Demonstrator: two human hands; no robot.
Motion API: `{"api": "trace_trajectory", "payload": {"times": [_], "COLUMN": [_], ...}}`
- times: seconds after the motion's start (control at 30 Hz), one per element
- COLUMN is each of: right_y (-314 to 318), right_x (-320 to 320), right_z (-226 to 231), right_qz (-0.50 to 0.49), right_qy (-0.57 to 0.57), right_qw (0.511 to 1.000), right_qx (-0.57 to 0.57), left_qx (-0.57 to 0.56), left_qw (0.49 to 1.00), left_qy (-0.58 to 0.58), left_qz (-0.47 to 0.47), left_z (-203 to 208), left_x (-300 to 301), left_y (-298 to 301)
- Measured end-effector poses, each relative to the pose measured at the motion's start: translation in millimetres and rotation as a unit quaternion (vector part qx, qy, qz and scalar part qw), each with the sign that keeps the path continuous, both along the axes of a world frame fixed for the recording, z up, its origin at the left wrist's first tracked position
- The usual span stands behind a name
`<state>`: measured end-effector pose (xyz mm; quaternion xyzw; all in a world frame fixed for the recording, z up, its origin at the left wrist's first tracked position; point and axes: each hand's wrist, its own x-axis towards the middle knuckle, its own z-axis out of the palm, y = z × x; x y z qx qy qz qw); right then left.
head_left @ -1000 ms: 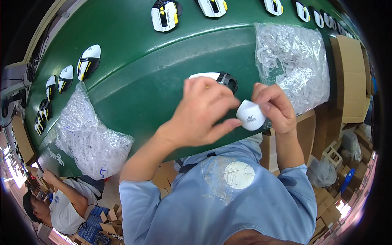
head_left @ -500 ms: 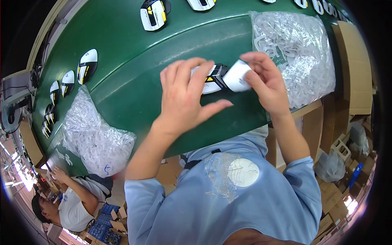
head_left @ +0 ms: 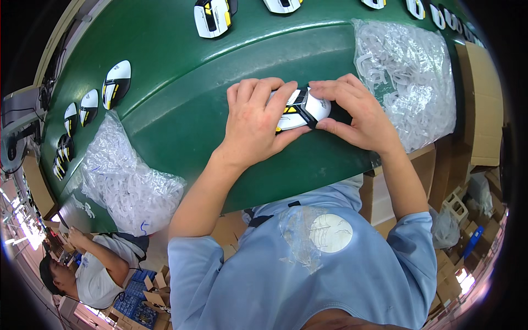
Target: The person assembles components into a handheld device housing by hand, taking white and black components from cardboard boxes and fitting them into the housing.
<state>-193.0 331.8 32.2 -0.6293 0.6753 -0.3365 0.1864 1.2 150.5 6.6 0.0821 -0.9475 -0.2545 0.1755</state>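
Observation:
A white, black and yellow computer mouse [head_left: 290, 117] lies sideways on the green table between my hands. My left hand [head_left: 250, 121] is wrapped over its left part, fingers along the far side and thumb against the near side. At the mouse's right end sits a smooth white cover [head_left: 317, 108], touching the black-edged body. My right hand [head_left: 360, 116] pinches this cover, fingers at its far edge and thumb at its near edge. My left palm hides much of the mouse's left end.
Clear bags of small whitish plastic parts lie on the green table [head_left: 220, 71]: one bag [head_left: 407, 82] at right, another [head_left: 135, 190] at left. Similar mice [head_left: 116, 83] line the left side and far edge. Cardboard [head_left: 479, 104] stands at right. Another person [head_left: 102, 272] works at lower left.
My right hand has moved left and brought the white cover from beside the mouse onto its right end. My left thumb has come in against the mouse's near side.

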Motion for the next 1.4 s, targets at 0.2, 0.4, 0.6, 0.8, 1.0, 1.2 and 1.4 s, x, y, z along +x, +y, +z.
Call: {"api": "trace_trajectory", "payload": {"times": [0.2, 0.4, 0.6, 0.8, 1.0, 1.2, 1.4], "right_y": [-13.7, -15.3, -8.1, -3.3, -5.5, 2.3, -18.7], "right_x": [-5.4, -10.7, -0.5, -12.7, -7.0, 2.8, -23.0], "right_z": [7.5, 6.4, 0.4, 6.0, 2.8, -5.2, 25.3], "right_qz": [0.040, 0.033, 0.004, 0.016, -0.002, -0.038, 0.047], "right_qy": [0.018, -0.001, 0.042, 0.038, 0.012, 0.023, 0.006], "right_qw": [0.999, 0.999, 0.999, 0.999, 1.000, 0.999, 0.985], "right_qx": [0.014, -0.011, 0.003, 0.007, 0.010, -0.001, 0.163], "left_qx": [0.008, 0.006, 0.004, 0.011, 0.003, -0.012, -0.021], "left_qw": [1.000, 1.000, 1.000, 1.000, 0.999, 1.000, 1.000], "left_qy": [0.001, 0.000, 0.002, -0.003, 0.003, 0.000, 0.001], "left_qz": [-0.004, -0.004, -0.004, -0.011, -0.050, -0.025, -0.012], "left_z": [-1.1, -2.4, -2.7, -3.3, 0.3, -1.1, -2.1], "left_x": [-0.3, -0.9, 0.5, -2.6, -5.3, -12.8, -13.4], "left_y": [-0.6, 0.0, -0.9, 0.2, -4.7, 6.6, 9.1]}}
